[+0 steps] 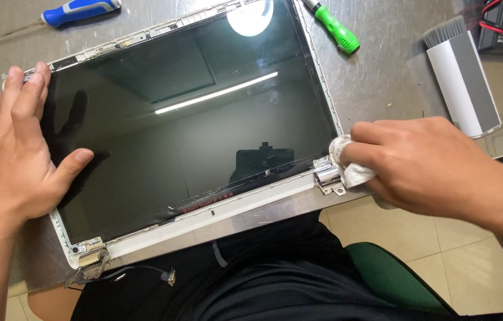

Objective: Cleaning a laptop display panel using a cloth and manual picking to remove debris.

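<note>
Screen [192,131] lies flat at the table [382,77] edge. Left hand [17,154], fingers spread, steadies its side; right hand [424,163] pinches a cloth [346,163] by the hinge [326,175]. Best to wipe lightly, keeping the panel still.

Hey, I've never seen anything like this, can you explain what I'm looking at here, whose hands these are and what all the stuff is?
The single picture comes from a camera worn on a person's head, looking down at their own bare hands. A laptop screen panel in a white frame lies on a metal table. The left hand presses flat on its left edge. The right hand holds a white cloth at the screen's corner hinge. Nearby lie a blue screwdriver, a green screwdriver and a grey brush.
</note>
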